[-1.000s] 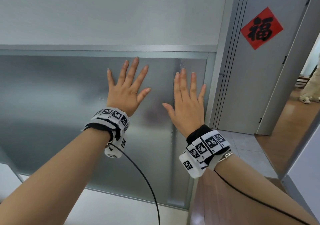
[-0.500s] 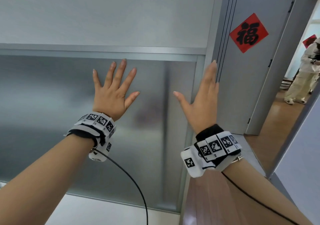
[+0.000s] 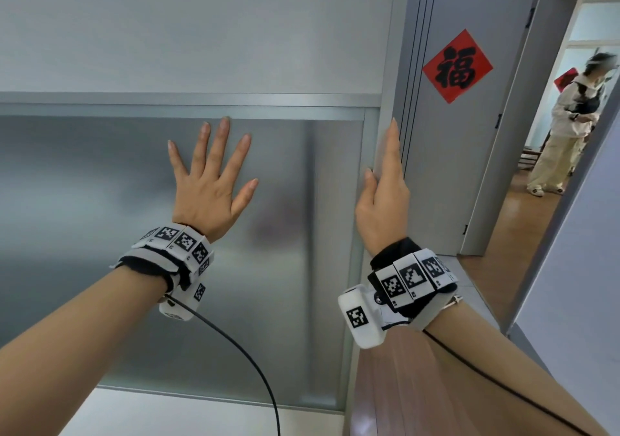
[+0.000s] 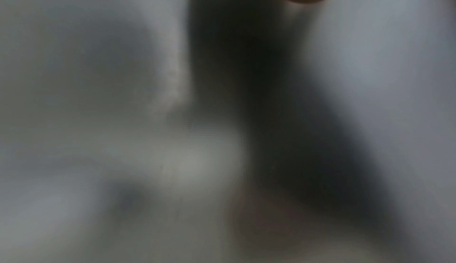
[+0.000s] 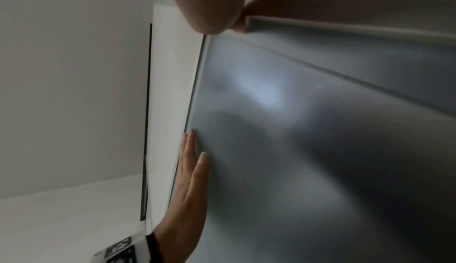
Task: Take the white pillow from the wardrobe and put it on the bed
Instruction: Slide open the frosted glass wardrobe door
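A wardrobe sliding door of frosted grey glass fills the head view, and the white pillow is not in sight. My left hand presses flat on the glass with fingers spread; the right wrist view shows the left hand from the side. My right hand holds the door's right edge frame, thumb on the front and fingers behind it. The right wrist view shows the thumb pinching that edge. The left wrist view is a blur of grey glass.
A grey room door with a red paper sign stands open to the right of the wardrobe. A person stands in the doorway beyond. Wooden floor lies below my right arm.
My right hand has left the glass and moved right to clasp the door's edge. My left hand stays flat on the glass. The person in the doorway has come into view.
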A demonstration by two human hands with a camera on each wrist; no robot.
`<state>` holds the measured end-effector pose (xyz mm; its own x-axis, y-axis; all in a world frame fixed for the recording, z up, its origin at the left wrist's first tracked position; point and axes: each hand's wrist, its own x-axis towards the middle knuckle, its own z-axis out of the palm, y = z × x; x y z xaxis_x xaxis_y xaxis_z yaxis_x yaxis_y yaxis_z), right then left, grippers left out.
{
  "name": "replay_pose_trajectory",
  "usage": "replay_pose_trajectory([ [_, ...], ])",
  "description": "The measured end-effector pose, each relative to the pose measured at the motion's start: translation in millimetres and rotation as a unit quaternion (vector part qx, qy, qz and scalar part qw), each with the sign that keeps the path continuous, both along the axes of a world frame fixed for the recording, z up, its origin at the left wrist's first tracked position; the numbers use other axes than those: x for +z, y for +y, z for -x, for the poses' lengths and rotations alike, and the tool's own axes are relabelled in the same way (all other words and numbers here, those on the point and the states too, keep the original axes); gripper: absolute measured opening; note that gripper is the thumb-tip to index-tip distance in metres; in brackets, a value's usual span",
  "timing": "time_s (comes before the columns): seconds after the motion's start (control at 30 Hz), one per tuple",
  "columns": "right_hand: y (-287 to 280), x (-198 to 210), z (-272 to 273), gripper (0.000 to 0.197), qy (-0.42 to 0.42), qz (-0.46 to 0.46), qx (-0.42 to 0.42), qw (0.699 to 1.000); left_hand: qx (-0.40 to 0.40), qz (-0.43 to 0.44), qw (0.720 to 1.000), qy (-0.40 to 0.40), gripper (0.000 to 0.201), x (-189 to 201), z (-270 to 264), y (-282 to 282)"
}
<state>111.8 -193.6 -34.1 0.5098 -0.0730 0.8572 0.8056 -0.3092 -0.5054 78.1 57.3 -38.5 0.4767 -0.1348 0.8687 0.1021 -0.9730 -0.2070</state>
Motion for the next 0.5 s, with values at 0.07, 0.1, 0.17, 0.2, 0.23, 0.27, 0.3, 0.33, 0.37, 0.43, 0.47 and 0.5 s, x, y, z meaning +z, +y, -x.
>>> replay_pose_trajectory([
  [0.07, -3.9, 2.8, 2.9, 0.064, 0.001, -0.005, -0.030, 1.000, 0.000, 0.005, 1.000, 0.006, 0.062, 1.7, 2.6, -1.7],
  [0.1, -6.1, 3.8, 3.0, 0.060, -0.003, -0.003, -0.042, 0.999, -0.002, 0.007, 1.000, 0.009, 0.063, 3.2, 3.8, -3.1],
  [0.17, -10.1, 5.3, 1.7, 0.057, 0.000, 0.002, -0.055, 0.999, -0.014, 0.004, 1.000, 0.011, 0.064, 6.1, 6.5, -8.2],
  [0.2, -11.1, 6.3, 1.2, 0.056, 0.004, 0.001, -0.057, 0.998, -0.022, -0.005, 1.000, 0.009, 0.065, 7.9, 7.1, -12.5],
  [0.23, -11.1, 6.3, 0.4, 0.056, 0.006, -0.004, -0.056, 0.998, -0.031, -0.015, 0.999, 0.006, 0.065, 9.3, 7.6, -18.5],
  [0.27, -10.8, 7.0, -0.1, 0.056, 0.008, -0.012, -0.053, 0.998, -0.039, -0.024, 0.999, 0.007, 0.066, 11.4, 7.3, -25.9],
  [0.3, -10.0, 7.0, 0.5, 0.056, 0.013, -0.024, -0.046, 0.999, -0.046, -0.030, 0.998, 0.013, 0.067, 13.6, 6.9, -34.8],
  [0.33, -9.2, 7.6, 1.6, 0.056, 0.018, -0.036, -0.035, 0.999, -0.050, -0.033, 0.998, 0.022, 0.068, 15.8, 7.0, -44.2],
  [0.37, -8.4, 8.6, 1.9, 0.057, 0.021, -0.047, -0.026, 0.998, -0.051, -0.035, 0.998, 0.032, 0.068, 18.8, 6.2, -52.1],
  [0.43, -8.4, 9.6, 2.5, 0.058, 0.024, -0.049, -0.025, 0.998, -0.049, -0.034, 0.997, 0.052, 0.066, 22.5, 4.7, -60.0],
  [0.47, -8.8, 10.7, 2.4, 0.058, 0.024, -0.041, -0.024, 0.999, -0.045, -0.033, 0.997, 0.057, 0.065, 22.8, 3.4, -59.5],
  [0.5, -9.8, 11.7, 1.0, 0.059, 0.022, -0.032, -0.023, 0.999, -0.041, -0.032, 0.997, 0.061, 0.065, 23.0, 2.1, -57.8],
])
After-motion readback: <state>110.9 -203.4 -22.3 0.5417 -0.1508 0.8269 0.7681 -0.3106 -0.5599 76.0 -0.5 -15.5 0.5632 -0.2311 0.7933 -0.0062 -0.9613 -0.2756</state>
